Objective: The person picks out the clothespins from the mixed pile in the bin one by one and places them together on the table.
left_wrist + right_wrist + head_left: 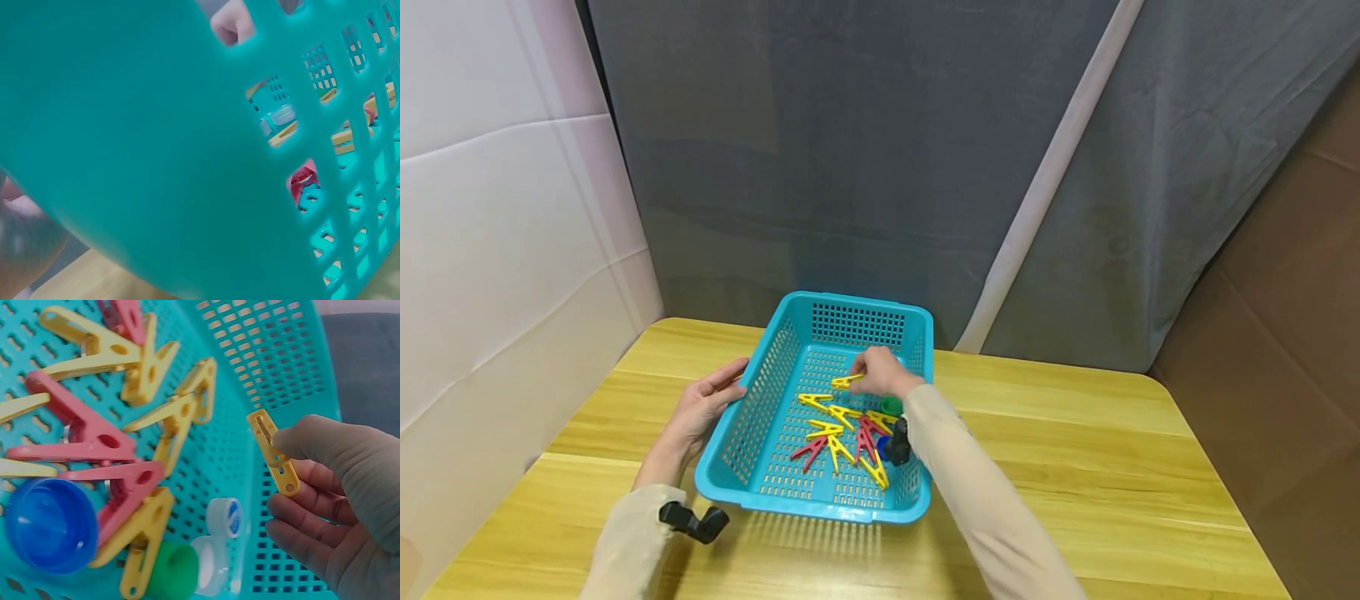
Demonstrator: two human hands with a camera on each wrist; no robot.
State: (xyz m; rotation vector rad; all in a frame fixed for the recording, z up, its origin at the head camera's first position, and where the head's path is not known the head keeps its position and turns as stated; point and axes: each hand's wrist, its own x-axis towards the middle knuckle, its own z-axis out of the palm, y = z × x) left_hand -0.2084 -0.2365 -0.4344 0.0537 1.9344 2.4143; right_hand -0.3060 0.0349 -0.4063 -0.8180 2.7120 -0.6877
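Head view: a turquoise plastic basket (805,509) is resting on the wooden tabletop (1060,450). The left hand (700,408) is touching its left rim; whether those fingers are gripping cannot be told. The right hand (882,374) is reaching inside, its fingers pinching a yellow clothespin (844,383) beyond the loose yellow clothespins (834,441) and red clothespins (866,432).

Left wrist view: the basket's wall is filling most of the frame, clothespins showing through its holes.

Right wrist view: thumb and fingers are holding the pinched clothespin above the basket floor; a blue cap (53,528), a green cap (175,572) and two white caps (219,517) are lying near the others.
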